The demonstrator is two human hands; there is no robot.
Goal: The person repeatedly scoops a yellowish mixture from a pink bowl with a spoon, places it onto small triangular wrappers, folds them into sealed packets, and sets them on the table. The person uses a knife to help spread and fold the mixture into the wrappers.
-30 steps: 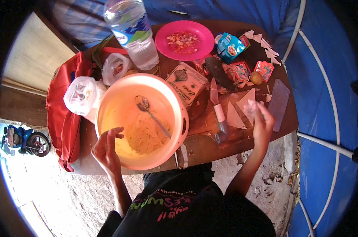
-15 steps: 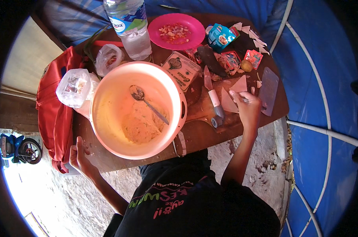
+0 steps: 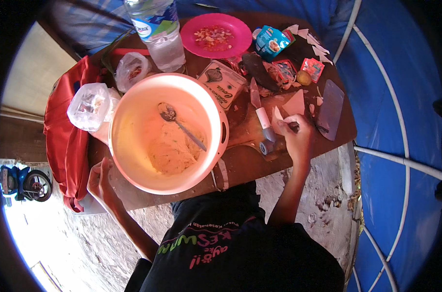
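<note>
My right hand (image 3: 298,134) is closed in a pinch on a thin pale triangular piece (image 3: 277,117), above the wooden cutting board (image 3: 245,127). Another pale triangle (image 3: 295,103) lies flat on the board just beyond that hand. Left of it rests a knife (image 3: 263,118) with a pale and grey handle. A large pinkish bowl (image 3: 207,100) holds soft beige dough (image 3: 174,153) and a metal spoon (image 3: 182,125). Near the table's left front edge, my left hand (image 3: 104,186) is loosely open beside the bowl, with nothing visible in it.
Behind the bowl stand a water bottle (image 3: 165,48) and a pink plate (image 3: 194,41) of chopped bits. Plastic bags (image 3: 88,108) and red cloth (image 3: 67,131) lie left. Packets (image 3: 272,44), pale triangles (image 3: 318,46) and a translucent sheet (image 3: 331,112) lie right.
My right hand has drawn slightly nearer and left, lifting a triangle off the board. My left hand has risen slightly, its fingers closer together.
</note>
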